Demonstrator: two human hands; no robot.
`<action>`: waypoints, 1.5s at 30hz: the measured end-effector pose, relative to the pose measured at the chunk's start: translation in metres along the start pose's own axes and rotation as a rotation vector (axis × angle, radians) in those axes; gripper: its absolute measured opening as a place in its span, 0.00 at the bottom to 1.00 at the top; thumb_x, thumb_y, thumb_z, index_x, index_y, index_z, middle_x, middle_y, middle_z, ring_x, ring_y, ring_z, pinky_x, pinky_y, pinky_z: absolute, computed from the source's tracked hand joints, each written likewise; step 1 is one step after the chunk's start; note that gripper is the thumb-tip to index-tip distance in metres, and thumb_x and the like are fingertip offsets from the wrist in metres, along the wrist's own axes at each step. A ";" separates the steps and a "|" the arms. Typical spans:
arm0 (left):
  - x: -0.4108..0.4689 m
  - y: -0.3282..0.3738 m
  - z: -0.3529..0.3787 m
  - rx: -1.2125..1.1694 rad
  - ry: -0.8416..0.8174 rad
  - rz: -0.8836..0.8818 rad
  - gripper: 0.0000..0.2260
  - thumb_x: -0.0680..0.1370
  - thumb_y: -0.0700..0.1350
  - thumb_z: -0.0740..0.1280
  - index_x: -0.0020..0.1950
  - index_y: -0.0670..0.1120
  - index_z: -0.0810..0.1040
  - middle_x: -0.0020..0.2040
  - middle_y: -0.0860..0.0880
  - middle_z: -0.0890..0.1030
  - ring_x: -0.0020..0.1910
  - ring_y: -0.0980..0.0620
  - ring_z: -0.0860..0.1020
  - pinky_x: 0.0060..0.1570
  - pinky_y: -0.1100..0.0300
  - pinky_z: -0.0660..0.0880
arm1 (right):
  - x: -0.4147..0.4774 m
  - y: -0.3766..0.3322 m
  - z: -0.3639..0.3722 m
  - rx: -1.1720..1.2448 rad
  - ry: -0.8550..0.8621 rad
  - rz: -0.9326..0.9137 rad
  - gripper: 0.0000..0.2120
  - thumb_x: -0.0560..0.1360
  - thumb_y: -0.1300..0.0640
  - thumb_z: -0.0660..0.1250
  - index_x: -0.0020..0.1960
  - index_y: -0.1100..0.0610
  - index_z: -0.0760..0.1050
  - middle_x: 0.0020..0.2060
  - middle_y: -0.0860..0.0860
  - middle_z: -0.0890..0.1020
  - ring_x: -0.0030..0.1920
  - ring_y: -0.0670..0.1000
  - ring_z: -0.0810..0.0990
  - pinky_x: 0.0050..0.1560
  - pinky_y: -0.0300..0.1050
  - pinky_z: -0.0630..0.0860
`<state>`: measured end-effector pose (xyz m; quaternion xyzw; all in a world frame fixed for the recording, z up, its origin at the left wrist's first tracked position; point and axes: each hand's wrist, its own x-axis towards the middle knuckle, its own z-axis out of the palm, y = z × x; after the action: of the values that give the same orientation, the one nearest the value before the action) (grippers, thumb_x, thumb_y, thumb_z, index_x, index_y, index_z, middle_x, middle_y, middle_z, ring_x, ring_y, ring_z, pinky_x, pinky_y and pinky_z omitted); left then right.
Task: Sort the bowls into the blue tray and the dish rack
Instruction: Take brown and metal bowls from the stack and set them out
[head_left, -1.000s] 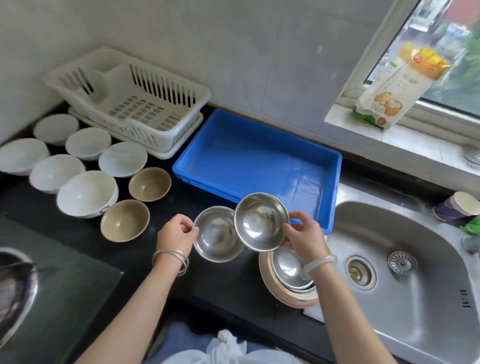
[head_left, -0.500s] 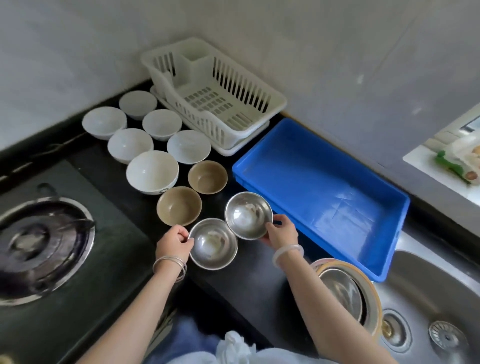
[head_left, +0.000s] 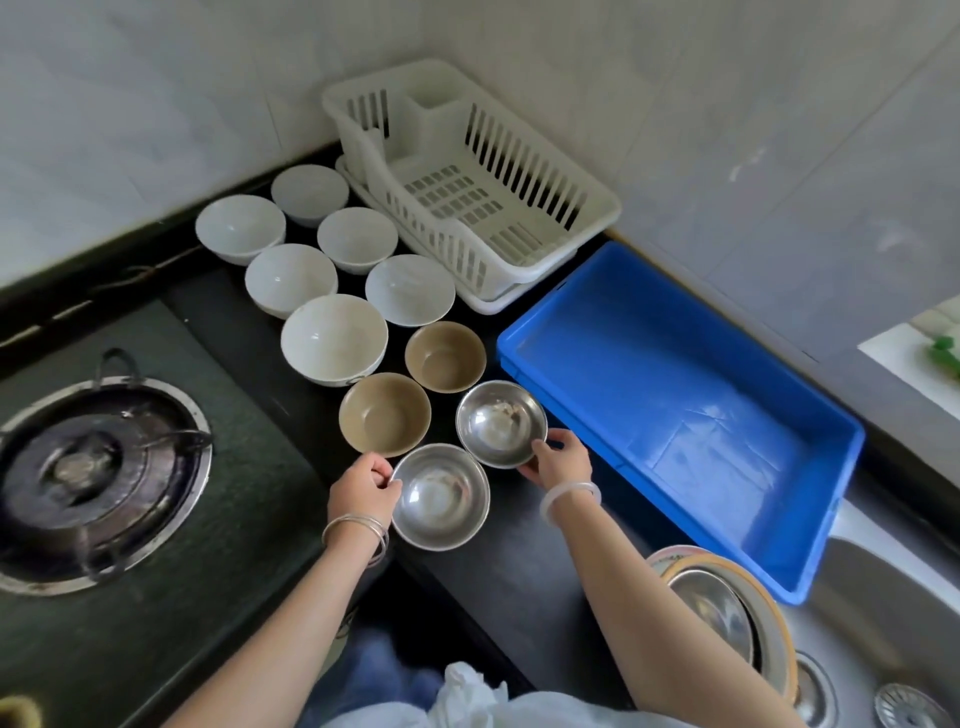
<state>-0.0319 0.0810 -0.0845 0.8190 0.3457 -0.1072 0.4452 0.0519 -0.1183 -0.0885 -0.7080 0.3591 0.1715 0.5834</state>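
Head: six white bowls (head_left: 334, 335), two tan bowls (head_left: 385, 414), two steel bowls (head_left: 501, 423), clamped by fingers (head_left: 563, 441).

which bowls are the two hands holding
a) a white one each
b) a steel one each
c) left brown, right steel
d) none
B: the left hand pinches the rim of the nearer steel bowl, and the right hand holds the rim of the farther steel bowl; neither hand touches the white or brown bowls.
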 end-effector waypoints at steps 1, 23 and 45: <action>0.000 -0.001 0.001 -0.005 0.015 -0.003 0.03 0.73 0.40 0.67 0.41 0.45 0.74 0.37 0.50 0.78 0.39 0.47 0.76 0.41 0.56 0.73 | 0.001 0.001 0.001 0.014 -0.006 0.006 0.07 0.76 0.62 0.64 0.52 0.54 0.72 0.51 0.55 0.78 0.49 0.54 0.80 0.33 0.41 0.81; -0.007 -0.001 0.005 -0.012 0.011 -0.023 0.08 0.74 0.41 0.66 0.53 0.44 0.76 0.48 0.46 0.81 0.45 0.46 0.77 0.44 0.57 0.70 | -0.005 0.011 -0.009 0.045 -0.116 -0.018 0.13 0.78 0.57 0.61 0.62 0.56 0.73 0.51 0.55 0.81 0.45 0.51 0.83 0.47 0.46 0.81; -0.132 0.099 0.161 0.358 -0.582 0.577 0.18 0.73 0.51 0.68 0.62 0.49 0.73 0.57 0.51 0.78 0.55 0.51 0.77 0.54 0.59 0.73 | -0.093 0.126 -0.237 -0.501 0.679 -0.218 0.12 0.68 0.61 0.72 0.50 0.60 0.76 0.44 0.59 0.78 0.46 0.60 0.76 0.47 0.47 0.69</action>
<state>-0.0424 -0.1469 -0.0497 0.8819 -0.0608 -0.2626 0.3869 -0.1427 -0.3227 -0.0538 -0.8777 0.4009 -0.0518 0.2572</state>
